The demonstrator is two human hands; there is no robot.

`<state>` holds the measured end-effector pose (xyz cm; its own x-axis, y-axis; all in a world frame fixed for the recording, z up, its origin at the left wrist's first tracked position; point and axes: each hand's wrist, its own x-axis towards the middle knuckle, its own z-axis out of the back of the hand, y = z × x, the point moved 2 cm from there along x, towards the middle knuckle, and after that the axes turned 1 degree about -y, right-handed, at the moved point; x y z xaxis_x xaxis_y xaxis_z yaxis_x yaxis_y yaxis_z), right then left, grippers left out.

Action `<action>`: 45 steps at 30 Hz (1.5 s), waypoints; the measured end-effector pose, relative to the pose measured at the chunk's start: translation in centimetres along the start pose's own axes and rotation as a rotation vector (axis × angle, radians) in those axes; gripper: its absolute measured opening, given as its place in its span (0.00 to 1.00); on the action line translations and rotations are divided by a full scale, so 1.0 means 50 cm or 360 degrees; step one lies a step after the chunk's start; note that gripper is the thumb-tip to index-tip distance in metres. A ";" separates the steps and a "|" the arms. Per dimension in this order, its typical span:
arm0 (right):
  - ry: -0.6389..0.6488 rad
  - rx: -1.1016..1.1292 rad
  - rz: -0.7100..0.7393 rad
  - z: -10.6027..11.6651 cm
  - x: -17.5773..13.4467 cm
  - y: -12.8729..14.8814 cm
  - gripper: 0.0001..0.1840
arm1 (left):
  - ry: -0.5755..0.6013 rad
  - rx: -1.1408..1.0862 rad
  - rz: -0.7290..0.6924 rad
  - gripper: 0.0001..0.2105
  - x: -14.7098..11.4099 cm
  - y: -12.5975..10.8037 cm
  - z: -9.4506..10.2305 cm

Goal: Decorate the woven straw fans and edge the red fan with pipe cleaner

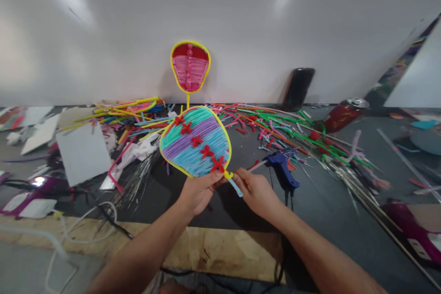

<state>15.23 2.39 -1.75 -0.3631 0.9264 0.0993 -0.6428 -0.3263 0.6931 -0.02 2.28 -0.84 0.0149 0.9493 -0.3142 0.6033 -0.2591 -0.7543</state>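
Fuzzy-wire fan [195, 142], woven in bands of green, purple and blue inside a yellow rim, with a diagonal row of five red crosses on its face. Position: raised above the dark bench [324, 220], tilted, face toward the camera, just in front of the person.

Left hand [198, 191]: grip closed on the lower rim of the fan, thumb on the front near the lowest red cross.

Right hand [253, 189]: fingertips pinched on the short blue stem [235, 187] where it joins the yellow knot at the base of the fan.

Nearby items:
- Blue glue gun [283, 170], lying on the bench just beside the right hand, its cord trailing toward the front edge.
- Second fan [189, 68], red and pink with a yellow rim, standing upright against the white board [103, 32].
- Loose coloured wire stems [275, 131], scattered in heaps left and right behind the fan.
- Dark phone [298, 88], leaning on the board.
- Red can [341, 115], on its side at the right.
- White paper sheet [82, 152], at the left.

Risks, as judged:
- The stem joint looks thin; a hard twist or pull by the right hand could bend it or tear it from the knot.
- Pressure from the left thumb could flatten the weave or loosen the nearest cross.
- If the glue gun is hot, a wrist or sleeve brushing its tip could burn; its cord could snag and drag it off the bench.
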 end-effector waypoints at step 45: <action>0.0134 -0.0150 -0.0090 -0.006 0.006 -0.013 0.13 | -0.0039 0.0041 -0.0058 0.14 0.010 0.001 0.006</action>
<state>15.33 2.82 -2.38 -0.3771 0.9262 -0.0010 -0.7231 -0.2937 0.6252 -0.21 2.68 -1.19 -0.0261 0.9536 -0.3000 0.5824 -0.2294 -0.7799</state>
